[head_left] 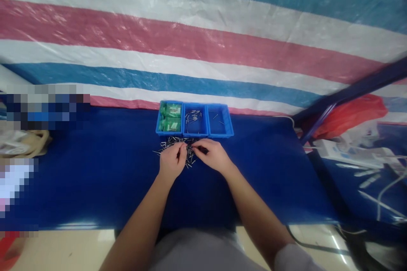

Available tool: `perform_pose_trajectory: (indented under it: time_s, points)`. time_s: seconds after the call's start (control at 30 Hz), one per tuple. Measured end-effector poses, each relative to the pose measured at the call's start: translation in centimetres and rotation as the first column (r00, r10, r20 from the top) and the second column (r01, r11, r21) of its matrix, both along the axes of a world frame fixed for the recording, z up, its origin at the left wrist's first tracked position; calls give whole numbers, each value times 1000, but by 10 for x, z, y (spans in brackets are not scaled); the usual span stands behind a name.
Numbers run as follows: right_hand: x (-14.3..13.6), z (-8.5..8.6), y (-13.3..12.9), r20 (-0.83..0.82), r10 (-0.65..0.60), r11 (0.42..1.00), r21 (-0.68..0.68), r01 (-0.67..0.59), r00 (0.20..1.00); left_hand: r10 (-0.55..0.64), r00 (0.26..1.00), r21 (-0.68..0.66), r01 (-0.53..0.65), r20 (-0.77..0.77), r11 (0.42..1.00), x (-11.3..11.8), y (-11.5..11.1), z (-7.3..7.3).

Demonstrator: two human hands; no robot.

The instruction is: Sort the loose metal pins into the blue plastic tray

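Note:
A loose pile of thin dark and silvery metal pieces [190,161] lies on the blue table, in front of three joined blue bins. Over the pile's left part is my left hand [173,159], its thumb and forefinger pressed together on something too small to make out. My right hand [212,154] is at the pile's right side, fingertips pinched close to the left ones; what they hold cannot be made out. Green packets [171,125] fill the left bin [158,126]. Several thin metal pieces lie in the middle bin [195,134], and a few in the right bin [226,120].
The blue table [95,169] stretches to both sides. Behind it hangs a striped plastic sheet [203,42]. On the right are a dark metal post [318,123], a red bag [352,114], white items and cables. Beige items [41,142] sit at the far left.

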State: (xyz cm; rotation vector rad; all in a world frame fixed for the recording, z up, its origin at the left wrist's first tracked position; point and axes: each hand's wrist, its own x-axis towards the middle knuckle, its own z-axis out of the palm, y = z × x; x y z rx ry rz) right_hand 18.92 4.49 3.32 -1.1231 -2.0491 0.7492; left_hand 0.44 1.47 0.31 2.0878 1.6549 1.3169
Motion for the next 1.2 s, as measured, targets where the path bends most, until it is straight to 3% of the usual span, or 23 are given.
perform_pose_trajectory:
  time_s: [0.13,0.33,0.73,1.2]
  points:
    - [2,-2,3,111,92,996,-12,-91,990,5,1000,-4,-5,-9,1000,0,0,0]
    - [-1,-12,7,110,131,990,28,-135,985,-1,1000,19,1,-24,1000,0,0,0]
    - [-5,-15,5,74,118,991,52,-122,990,0,999,36,1,-39,999,1,1,0]
    - [-4,-16,5,182,54,987,139,-81,982,-13,999,17,14,-44,1000,-1,1,0]
